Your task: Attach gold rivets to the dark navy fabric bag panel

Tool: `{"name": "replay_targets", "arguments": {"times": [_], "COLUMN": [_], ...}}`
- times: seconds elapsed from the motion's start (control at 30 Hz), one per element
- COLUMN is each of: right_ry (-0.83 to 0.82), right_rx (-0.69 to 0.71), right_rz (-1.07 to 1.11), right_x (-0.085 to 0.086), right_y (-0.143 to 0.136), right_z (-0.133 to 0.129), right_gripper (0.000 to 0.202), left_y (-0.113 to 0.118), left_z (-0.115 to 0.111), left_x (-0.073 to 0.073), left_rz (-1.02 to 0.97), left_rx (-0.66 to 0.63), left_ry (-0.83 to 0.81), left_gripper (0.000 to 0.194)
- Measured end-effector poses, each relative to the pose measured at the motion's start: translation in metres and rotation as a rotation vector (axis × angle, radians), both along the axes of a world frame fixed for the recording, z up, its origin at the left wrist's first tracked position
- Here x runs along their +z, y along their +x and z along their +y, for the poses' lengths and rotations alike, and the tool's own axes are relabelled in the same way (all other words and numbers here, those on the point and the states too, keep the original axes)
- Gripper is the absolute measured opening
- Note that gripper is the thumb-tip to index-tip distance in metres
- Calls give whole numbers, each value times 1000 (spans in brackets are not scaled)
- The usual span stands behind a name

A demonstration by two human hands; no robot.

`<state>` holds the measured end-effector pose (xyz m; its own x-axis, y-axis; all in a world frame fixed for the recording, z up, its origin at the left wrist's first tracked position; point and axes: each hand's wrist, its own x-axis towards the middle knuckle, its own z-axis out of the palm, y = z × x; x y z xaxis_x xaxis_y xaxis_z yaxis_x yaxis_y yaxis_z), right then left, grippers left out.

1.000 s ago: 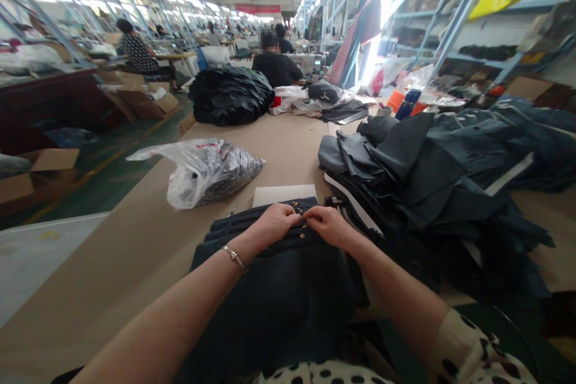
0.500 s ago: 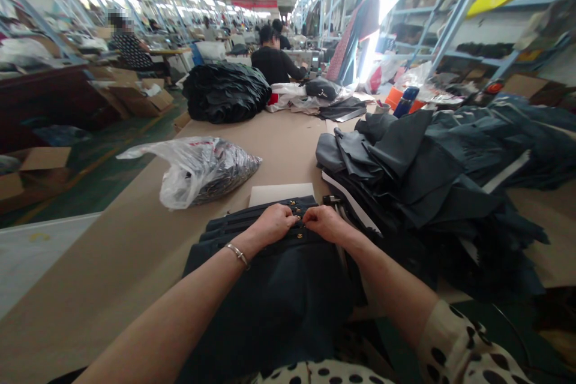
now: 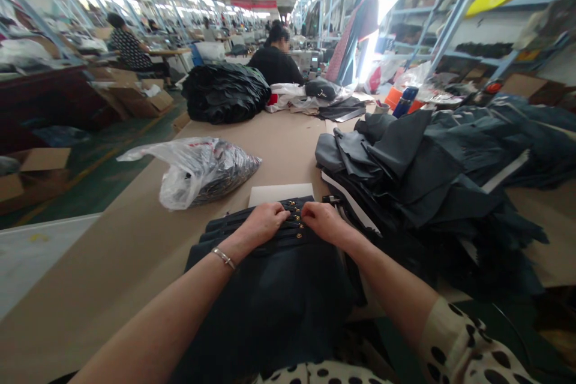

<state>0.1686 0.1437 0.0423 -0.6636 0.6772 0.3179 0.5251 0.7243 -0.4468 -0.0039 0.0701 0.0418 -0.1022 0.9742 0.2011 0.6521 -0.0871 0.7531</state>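
Dark blue-black panels [image 3: 270,288], which look like leather or a similar sheet, lie overlapped in front of me. Small gold-coloured metal fittings [image 3: 299,236] run in a row down their upper part. My left hand [image 3: 265,221] rests on the panels just left of that row, its fingers bent and pressed together. From the other side, my right hand [image 3: 324,222] pinches close to the fittings. A small gap with gold pieces shows between the fingertips. Whatever either pinch holds is too small and too covered to name.
A pale flat block [image 3: 281,193] lies beyond the panels. To the left sits a clear plastic bag [image 3: 202,171] with dark contents. Dark sheet material [image 3: 396,168] is heaped on the right. A dark stack [image 3: 225,91] stands farther back, near a seated person [image 3: 274,60].
My left hand has shifted slightly left and away from the fittings, uncovering more gold pieces. My right hand has barely moved. The person at the back has leaned over.
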Motion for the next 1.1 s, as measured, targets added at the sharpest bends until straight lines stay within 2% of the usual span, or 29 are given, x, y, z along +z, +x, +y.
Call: {"name": "replay_targets", "arguments": {"times": [0.1,0.2,0.3,0.4,0.57,0.63,0.67,0.73,0.8,0.83,0.93,1.1], "right_ry": [-95,-327,-468,-559,-562,-496,-396,-96,158,215,215,1], "right_rx": [52,169,247,271,241,258,256,236,230,238,229,165], "right_rz": [158,464,749,865,901,820,724,487,310,265,247,194], "right_x": [-1,-6,-12,-12,1,5,7,6,3,0,-8,-12], "right_y": [-8,-21,-32,-36,-24,-16,-13,-7,-2,-1,4,13], "right_z": [-13,-27,-38,-45,-43,-38,-36,-32,-30,-30,-32,-34], "right_gripper": [18,27,23,15,17,15,12,7,13,16,19,12], "left_y": [6,17,27,31,25,23,23,23,25,25,25,18], "left_z": [-10,-19,-24,-25,-25,-26,-26,-28,-29,-29,-29,-26], "left_x": [6,11,11,8,6,7,8,9,8,7,2,-1], "left_rz": [-223,-499,-796,-882,-858,-811,-785,-738,-705,-684,-589,-297], "left_rx": [-42,-94,-94,-52,-31,-17,-20,-41,-70,-82,-117,-112], "left_ry": [-38,-44,-27,-15,-59,-94,-116,-162,-189,-197,-211,-168], "left_gripper": [37,53,56,60,64,63,62,61,59,58,49,31]}}
